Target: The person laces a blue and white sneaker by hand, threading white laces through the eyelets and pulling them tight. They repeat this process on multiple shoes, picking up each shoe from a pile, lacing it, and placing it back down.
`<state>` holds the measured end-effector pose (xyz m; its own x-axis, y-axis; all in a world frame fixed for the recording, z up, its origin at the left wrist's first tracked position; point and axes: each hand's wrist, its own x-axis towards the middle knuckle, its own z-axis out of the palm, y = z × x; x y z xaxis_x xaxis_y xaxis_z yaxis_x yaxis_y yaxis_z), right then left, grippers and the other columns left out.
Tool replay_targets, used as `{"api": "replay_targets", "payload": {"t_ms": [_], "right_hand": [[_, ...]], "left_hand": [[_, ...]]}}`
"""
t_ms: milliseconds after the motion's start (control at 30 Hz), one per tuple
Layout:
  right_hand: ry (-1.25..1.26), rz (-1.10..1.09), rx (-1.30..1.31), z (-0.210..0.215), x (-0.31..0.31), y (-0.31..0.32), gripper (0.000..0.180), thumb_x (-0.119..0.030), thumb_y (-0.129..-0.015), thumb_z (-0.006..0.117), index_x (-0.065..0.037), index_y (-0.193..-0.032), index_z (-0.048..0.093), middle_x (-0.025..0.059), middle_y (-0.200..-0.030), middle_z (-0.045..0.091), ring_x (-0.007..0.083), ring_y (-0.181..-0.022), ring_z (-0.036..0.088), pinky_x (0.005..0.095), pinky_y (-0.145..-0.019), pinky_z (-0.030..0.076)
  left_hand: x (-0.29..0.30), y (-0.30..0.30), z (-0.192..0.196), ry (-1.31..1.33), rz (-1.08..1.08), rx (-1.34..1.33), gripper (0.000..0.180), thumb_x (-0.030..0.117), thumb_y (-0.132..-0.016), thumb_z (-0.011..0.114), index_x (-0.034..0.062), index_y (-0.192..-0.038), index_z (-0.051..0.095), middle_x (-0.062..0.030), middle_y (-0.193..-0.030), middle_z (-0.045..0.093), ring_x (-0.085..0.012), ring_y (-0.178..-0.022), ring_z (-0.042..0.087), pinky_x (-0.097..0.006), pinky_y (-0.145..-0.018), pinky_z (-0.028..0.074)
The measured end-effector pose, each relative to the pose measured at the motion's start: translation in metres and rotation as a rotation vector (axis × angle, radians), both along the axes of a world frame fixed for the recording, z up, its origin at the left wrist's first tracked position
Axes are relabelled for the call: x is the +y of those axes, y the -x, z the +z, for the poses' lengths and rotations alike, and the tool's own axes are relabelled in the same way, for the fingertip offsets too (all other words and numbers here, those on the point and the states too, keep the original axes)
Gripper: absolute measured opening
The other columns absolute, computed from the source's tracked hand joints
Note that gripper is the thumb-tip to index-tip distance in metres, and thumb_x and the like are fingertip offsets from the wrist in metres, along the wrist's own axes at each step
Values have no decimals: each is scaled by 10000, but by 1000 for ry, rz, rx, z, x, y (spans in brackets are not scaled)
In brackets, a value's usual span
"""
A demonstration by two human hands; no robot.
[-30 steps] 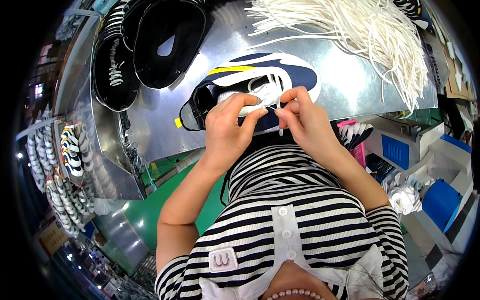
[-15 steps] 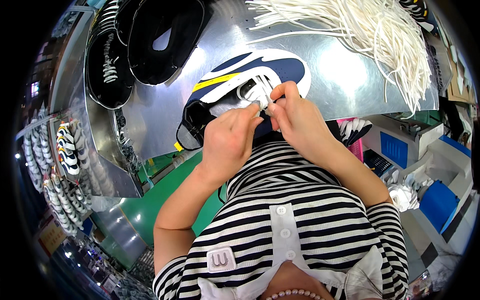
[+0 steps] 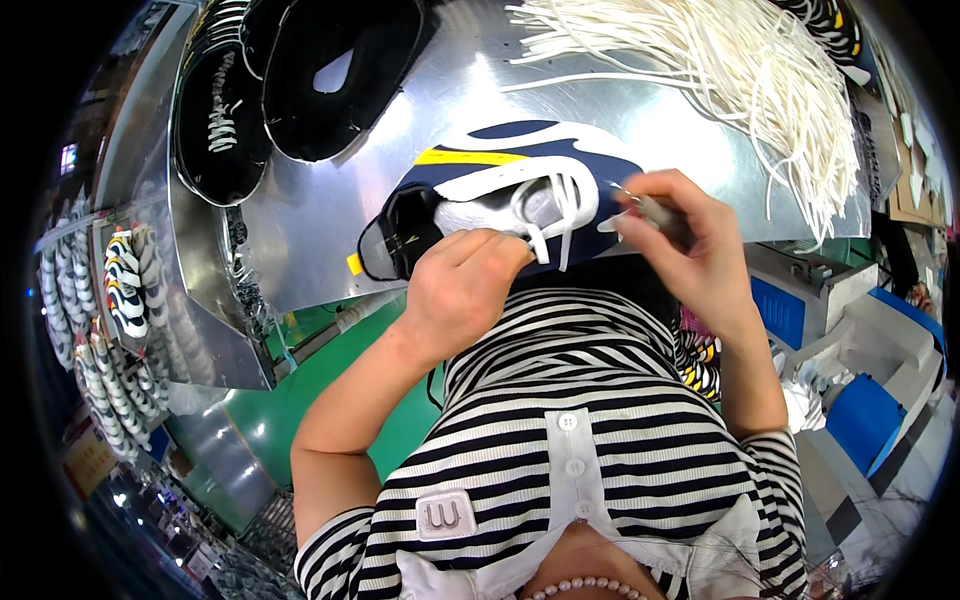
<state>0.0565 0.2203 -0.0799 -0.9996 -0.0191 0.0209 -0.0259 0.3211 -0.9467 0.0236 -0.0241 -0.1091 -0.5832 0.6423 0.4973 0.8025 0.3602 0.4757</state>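
A navy, white and yellow shoe upper [image 3: 478,158] lies on its side on the metal table, its black-lined heel opening to the left. My left hand [image 3: 462,285] is closed on the near edge of the upper, fingers curled at the eyelet side. White shoelace [image 3: 566,225] runs across the throat, with loose ends hanging over the near edge. Just off the toe, my right hand [image 3: 690,235] is closed round the handle of a thin-pointed hook tool [image 3: 655,212]. The handle is partly hidden by the fingers and smeared by motion.
A large heap of white laces [image 3: 700,85] spreads over the back right of the metal table [image 3: 320,230]. Black shoe uppers [image 3: 335,85] stand at the back left. Striped uppers hang on a rack [image 3: 125,285] at the left. Grey and blue machinery [image 3: 865,400] is at the right.
My right hand has moved right, away from the lace, and the hook tool now shows in it. The upper has turned slightly. Loose lace ends now hang free beside my left hand.
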Motion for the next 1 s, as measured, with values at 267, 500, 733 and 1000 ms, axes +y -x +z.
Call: {"api": "replay_targets", "payload": {"t_ms": [267, 500, 733, 1000], "right_hand": [[-466, 435, 71, -1, -33, 26, 173, -123, -882, 638, -58, -1041, 659, 137, -750, 677, 312, -643, 648, 388, -609, 497], [-247, 413, 12, -9, -33, 21, 206, -94, -853, 673, -55, -1055, 664, 125, -798, 693, 293, -691, 666, 360, -628, 508], [-281, 158, 413, 10, -26, 28, 267, 39, -840, 638, -47, -1092, 631, 137, -858, 665, 273, -731, 672, 330, -670, 531], [-9, -27, 243, -8, -41, 24, 152, -69, -849, 745, -51, -984, 679, 18, -811, 688, 49, -632, 586, 216, -538, 450]], "left_hand": [[-9, -9, 1, 96, -67, 175, 209, 35, -729, 643, 40, -931, 591, -78, -825, 629, -219, -707, 616, -315, -586, 477], [-9, -6, 0, 72, -112, 169, 211, 33, -736, 648, 42, -937, 584, -78, -833, 634, -221, -720, 630, -318, -597, 495], [-5, -6, 7, 40, -212, -88, 305, -20, -742, 762, 20, -950, 541, -104, -768, 614, -294, -652, 629, -373, -576, 510], [-8, -7, 25, -46, 109, -676, 732, 256, -872, 749, -32, -1365, 291, -224, -934, 702, -367, -763, 701, -402, -656, 538]]}}
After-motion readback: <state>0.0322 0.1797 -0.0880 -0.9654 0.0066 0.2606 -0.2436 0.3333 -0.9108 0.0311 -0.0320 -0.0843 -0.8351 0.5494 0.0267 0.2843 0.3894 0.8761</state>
